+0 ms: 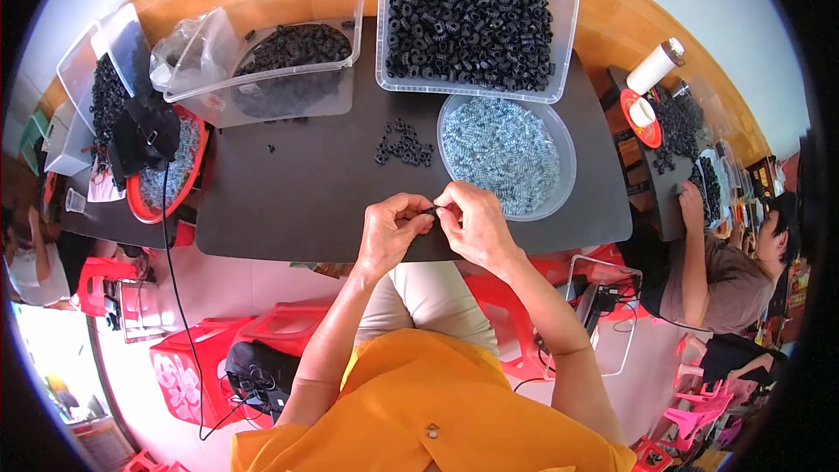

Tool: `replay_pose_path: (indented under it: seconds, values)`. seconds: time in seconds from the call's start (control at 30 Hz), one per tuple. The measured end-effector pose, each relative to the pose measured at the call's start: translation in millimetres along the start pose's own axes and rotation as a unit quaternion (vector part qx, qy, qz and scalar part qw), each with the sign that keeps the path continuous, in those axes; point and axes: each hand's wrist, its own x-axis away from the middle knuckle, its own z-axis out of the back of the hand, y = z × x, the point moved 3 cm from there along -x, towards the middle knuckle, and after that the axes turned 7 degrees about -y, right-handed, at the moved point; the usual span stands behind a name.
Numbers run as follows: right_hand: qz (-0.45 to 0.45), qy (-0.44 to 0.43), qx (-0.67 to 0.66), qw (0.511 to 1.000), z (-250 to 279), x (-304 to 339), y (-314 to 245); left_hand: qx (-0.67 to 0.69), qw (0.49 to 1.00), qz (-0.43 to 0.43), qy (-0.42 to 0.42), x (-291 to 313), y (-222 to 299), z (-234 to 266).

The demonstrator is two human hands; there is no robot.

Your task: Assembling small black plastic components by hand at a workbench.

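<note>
My left hand (391, 225) and my right hand (474, 221) meet over the near edge of the dark table (306, 192). Pinched between their fingertips is a small black plastic part (430, 211), mostly covered by the fingers. Just beyond my hands lies a loose cluster of small black parts (405, 144). To the right of it stands a round clear tub (572, 177) full of small metal springs (498, 149). Behind the tub, a large clear bin (476, 87) is heaped with black plastic parts (472, 17).
At the back left, another clear bin (288, 87) holds black parts and a plastic bag (194, 44). A red basin (144, 205) of springs stands on a side table at left. On the right, a person (725, 275) sits at another table. Red stools (210, 358) stand below.
</note>
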Motion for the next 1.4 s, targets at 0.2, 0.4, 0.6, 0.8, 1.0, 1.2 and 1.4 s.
replay_pose_path:
  seconds: [0.2, 0.4, 0.6, 0.8, 1.0, 1.2, 1.4]
  values:
    - [0.028, 0.021, 0.085, 0.996, -7, 3, -10, -0.082, 0.996, -0.032, 0.026, 2, 3, -4]
    - [0.044, 0.015, 0.083, 0.995, -11, 4, -7, -0.062, 0.996, -0.02, 0.06, 1, 0, -5]
    - [0.045, 0.064, 0.12, 0.99, -18, 15, -20, -0.038, 0.995, -0.032, 0.082, -2, 4, -7]
    - [0.048, 0.069, 0.2, 0.976, -27, 17, -12, -0.036, 0.995, -0.019, 0.087, -3, 5, -7]
    - [0.055, 0.033, 0.237, 0.969, -28, 18, -13, -0.037, 0.996, -0.018, 0.077, -4, 2, -4]
    - [0.083, 0.051, 0.259, 0.961, -33, 21, -8, -0.022, 0.999, -0.002, 0.049, -5, 3, 0]
    - [0.077, 0.126, 0.17, 0.974, -22, 24, -20, 0.066, 0.997, 0.035, 0.02, -3, 19, 13]
